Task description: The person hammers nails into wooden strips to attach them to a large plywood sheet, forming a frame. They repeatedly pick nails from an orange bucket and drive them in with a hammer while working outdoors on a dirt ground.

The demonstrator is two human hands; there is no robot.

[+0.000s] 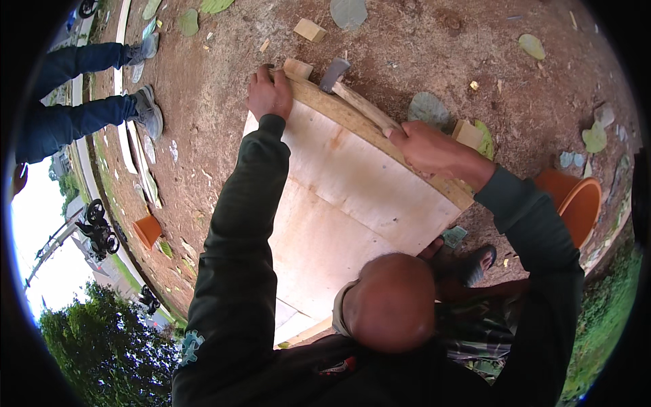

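A pale plywood panel (366,183) with a thick board frame (366,121) along its far edge lies before me. At the far left corner, my left hand (269,93) is closed, its fingers curled over the frame's edge. My right hand (437,150) is wrapped round the wooden handle of a hatchet (366,105), near the panel's right side. The hatchet's dark metal head rests by or just above the frame's outer edge; contact cannot be told. Small wood blocks (298,67) (468,134) lie against or beside the frame.
Another block (310,30) lies on the brown dirt with leaves. Orange pots stand right (576,203) and left (147,231). A person in jeans (85,115) stands far left; motorcycles (99,230) lie beyond. A bare rounded form (390,305), possibly my knee, is close below.
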